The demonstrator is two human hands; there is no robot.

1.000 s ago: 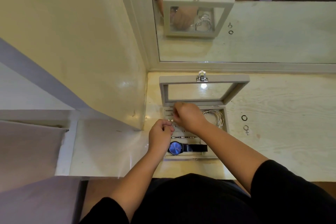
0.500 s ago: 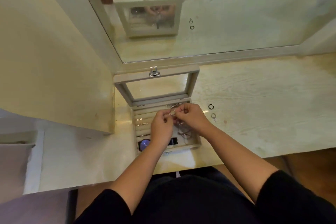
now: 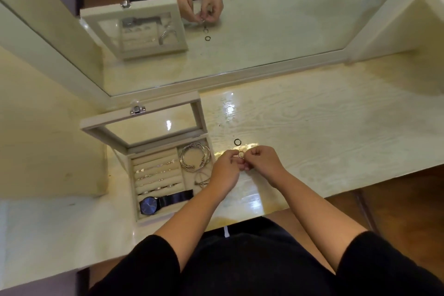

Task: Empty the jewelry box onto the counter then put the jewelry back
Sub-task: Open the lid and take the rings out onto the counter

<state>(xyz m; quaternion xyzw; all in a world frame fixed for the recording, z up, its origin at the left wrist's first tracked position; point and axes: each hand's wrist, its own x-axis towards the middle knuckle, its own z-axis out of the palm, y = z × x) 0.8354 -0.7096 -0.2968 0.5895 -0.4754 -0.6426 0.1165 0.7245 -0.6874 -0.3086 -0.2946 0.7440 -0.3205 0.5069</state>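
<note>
The beige jewelry box (image 3: 134, 209) stands open on the counter (image 3: 324, 142), its glass lid (image 3: 141, 125) tilted back. Inside lie rows of small rings (image 3: 156, 175), silver bangles (image 3: 193, 156) and a blue-faced watch (image 3: 149, 205). Just right of the box, my left hand (image 3: 224, 170) and my right hand (image 3: 262, 162) meet above the counter. Between their fingertips they pinch a small ring (image 3: 241, 154). A dark ring (image 3: 237, 142) lies on the counter just beyond my hands.
A mirror (image 3: 264, 31) runs along the back of the counter and reflects the box and hands. A cream side wall (image 3: 48, 139) stands left of the box. The counter's front edge is right below my forearms.
Both hands moved from over the box to the right, above the counter, carrying the small ring. The camera view also shifted right, showing more counter.
</note>
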